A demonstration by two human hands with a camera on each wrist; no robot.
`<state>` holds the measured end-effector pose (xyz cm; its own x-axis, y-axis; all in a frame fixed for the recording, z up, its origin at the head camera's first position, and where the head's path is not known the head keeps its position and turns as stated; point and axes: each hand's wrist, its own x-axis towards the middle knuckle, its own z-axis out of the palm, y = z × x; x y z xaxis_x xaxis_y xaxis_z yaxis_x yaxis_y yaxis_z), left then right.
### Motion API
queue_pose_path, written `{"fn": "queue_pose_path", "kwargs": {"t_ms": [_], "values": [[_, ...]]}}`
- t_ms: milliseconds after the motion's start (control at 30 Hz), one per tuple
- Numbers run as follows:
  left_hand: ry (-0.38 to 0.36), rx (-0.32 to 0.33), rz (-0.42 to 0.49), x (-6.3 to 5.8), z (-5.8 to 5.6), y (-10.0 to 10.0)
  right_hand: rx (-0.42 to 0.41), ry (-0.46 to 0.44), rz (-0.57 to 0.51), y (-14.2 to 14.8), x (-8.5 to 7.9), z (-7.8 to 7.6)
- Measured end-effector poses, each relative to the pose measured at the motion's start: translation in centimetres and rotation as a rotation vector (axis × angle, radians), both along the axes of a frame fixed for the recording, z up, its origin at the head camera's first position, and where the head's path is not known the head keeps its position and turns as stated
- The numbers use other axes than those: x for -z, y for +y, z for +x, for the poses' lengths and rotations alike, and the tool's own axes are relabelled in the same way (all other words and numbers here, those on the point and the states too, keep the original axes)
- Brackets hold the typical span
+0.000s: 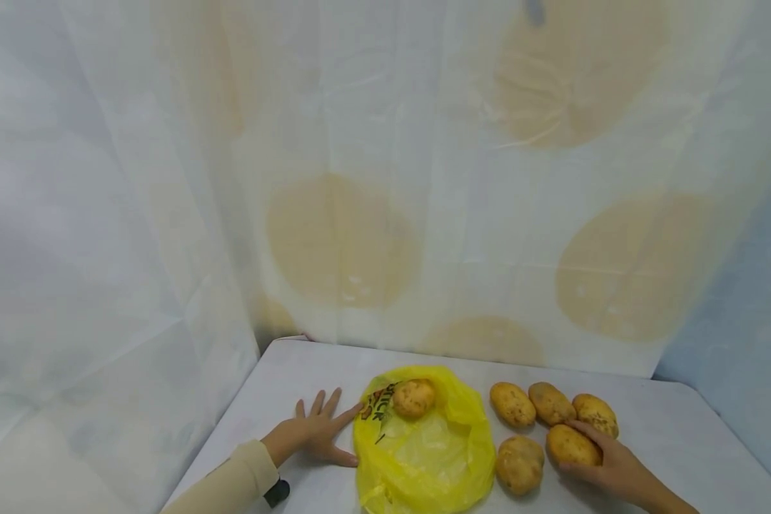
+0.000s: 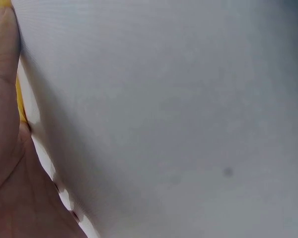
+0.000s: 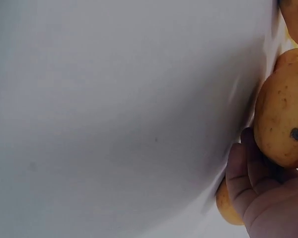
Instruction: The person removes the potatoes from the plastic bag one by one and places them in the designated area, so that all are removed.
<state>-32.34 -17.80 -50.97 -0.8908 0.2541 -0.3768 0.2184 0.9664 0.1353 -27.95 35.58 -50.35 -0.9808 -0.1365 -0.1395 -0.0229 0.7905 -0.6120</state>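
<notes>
A yellow plastic bag (image 1: 424,475) with dark printing lies spread on the table, its mouth facing up. One potato (image 1: 414,398) sits in its far part. At the bag's left side my left hand (image 1: 321,432) rests with fingers spread, fingertips right at the bag's edge. On the right, my right hand (image 1: 610,464) holds a potato (image 1: 572,445) between thumb and fingers. That potato (image 3: 283,114) shows a dark spot in the right wrist view, with the fingers (image 3: 238,171) curled against its underside.
Several more potatoes lie around the right hand: one potato (image 1: 520,465) beside the bag, and a row of a potato (image 1: 512,405), another (image 1: 551,403) and a third (image 1: 596,414) farther back. The white table (image 1: 334,357) meets a hanging spotted cloth (image 1: 475,235) behind.
</notes>
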Motion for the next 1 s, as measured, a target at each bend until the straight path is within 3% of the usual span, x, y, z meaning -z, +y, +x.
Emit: {"fn": "queue_pose_path", "kwargs": {"t_ms": [200,533,833,1000], "values": [[0.001,-0.01,0.006,-0.1,0.0,-0.02,0.002,-0.029,-0.026,0.07,0.28,-0.06],[0.002,-0.004,0.012,0.05,0.17,-0.01,-0.075,-0.039,-0.068,0.31,0.61,0.13],[-0.007,-0.009,0.01,0.5,0.01,-0.11,-0.043,-0.084,-0.122,-0.04,0.61,0.46],[-0.009,-0.007,0.015,0.35,-0.33,-0.15,-0.078,-0.025,-0.081,-0.26,0.36,0.44]]}}
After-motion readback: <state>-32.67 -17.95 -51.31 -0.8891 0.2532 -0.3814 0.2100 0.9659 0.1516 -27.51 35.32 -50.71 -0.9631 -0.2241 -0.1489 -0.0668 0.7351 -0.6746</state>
